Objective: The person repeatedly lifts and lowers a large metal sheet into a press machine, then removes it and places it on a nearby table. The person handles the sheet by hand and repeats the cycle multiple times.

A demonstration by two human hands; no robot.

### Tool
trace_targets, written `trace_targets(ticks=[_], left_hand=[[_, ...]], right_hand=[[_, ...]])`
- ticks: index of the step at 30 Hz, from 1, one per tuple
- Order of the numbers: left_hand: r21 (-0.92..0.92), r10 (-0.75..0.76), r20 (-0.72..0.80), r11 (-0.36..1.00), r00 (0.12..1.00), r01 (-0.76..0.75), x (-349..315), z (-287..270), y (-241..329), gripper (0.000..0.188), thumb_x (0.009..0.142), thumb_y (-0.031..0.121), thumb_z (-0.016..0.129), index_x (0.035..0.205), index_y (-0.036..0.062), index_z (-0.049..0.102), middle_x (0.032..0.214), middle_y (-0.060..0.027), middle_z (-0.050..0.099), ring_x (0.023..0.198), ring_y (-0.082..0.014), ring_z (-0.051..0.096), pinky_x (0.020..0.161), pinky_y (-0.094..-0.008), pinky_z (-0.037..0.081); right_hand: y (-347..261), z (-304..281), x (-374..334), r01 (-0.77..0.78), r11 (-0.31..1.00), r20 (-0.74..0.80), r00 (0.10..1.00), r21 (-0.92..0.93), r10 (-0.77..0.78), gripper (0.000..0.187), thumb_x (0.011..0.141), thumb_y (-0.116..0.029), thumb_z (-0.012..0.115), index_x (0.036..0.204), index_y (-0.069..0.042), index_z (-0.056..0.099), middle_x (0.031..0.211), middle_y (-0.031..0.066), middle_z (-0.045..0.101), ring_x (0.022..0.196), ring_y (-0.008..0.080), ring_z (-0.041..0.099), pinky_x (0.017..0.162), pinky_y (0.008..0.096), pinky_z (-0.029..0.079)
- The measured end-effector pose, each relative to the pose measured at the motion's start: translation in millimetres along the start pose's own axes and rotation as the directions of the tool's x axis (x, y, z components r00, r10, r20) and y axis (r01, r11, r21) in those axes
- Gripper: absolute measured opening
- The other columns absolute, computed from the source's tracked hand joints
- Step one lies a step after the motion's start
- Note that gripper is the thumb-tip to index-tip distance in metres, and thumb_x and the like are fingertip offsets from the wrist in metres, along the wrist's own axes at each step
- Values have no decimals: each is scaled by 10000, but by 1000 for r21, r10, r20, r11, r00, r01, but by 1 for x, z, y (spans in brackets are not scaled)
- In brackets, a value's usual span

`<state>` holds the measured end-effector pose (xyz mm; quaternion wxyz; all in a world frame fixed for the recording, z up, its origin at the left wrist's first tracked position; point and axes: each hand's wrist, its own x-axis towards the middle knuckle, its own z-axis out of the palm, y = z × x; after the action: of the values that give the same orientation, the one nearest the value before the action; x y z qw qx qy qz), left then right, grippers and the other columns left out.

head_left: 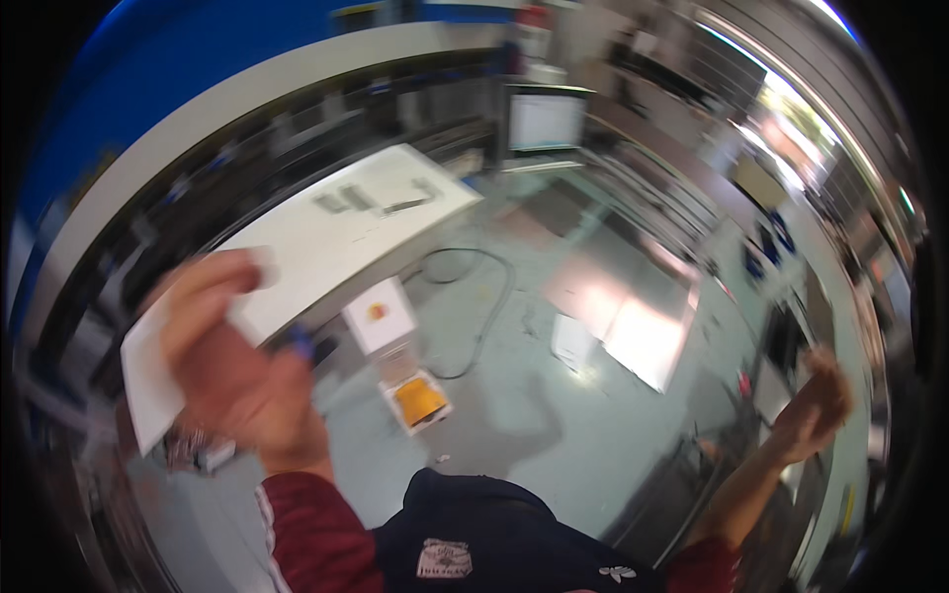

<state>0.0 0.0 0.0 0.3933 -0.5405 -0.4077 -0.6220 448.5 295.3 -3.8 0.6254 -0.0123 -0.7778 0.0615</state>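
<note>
The whole view is motion-blurred. My left hand [237,366] is raised at the lower left, its fingers curled in front of the near end of a long white table [346,232]. A white flat piece [148,385] shows behind the hand; the blur hides whether the hand grips it. A small blue thing [301,342] sits at the hand's right edge. My right hand [817,400] is stretched out to the far right with its fingers curled, beside dark equipment [786,341]. Whether it holds anything is unclear.
Small dark parts [376,201] lie on the white table. An open white box with orange contents [417,398] sits on the grey floor, with a dark cable loop [474,296] and shiny flat sheets [633,316] nearby. A monitor [546,121] stands at the back.
</note>
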Motion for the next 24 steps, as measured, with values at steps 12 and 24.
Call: trace_targets(ticks=[12, 24], left_hand=[[643, -153, -348, -757, -925, -116, -655, -346, 346, 477, 907, 368, 630, 1249, 37, 655, 1185, -182, 698, 1118, -344, 646, 960, -443, 517], [-641, 23, -712, -428, -702, 637, -690, -262, 404, 233, 952, 188, 564, 917, -8, 685, 731, -113, 696, 578, -196, 666, 472, -320, 496]], right_hand=[[-126, 362, -451, -930, 368, 986, -79, -20, -145, 371, 960, -246, 700, 1192, 32, 623, 1045, 200, 731, 973, 268, 716, 870, 370, 541], [-152, 658, -265, -302, 846, 895, 71, 440, -440, 449, 910, -302, 681, 1229, 7, 613, 1135, 261, 679, 1076, 415, 652, 924, 482, 516]])
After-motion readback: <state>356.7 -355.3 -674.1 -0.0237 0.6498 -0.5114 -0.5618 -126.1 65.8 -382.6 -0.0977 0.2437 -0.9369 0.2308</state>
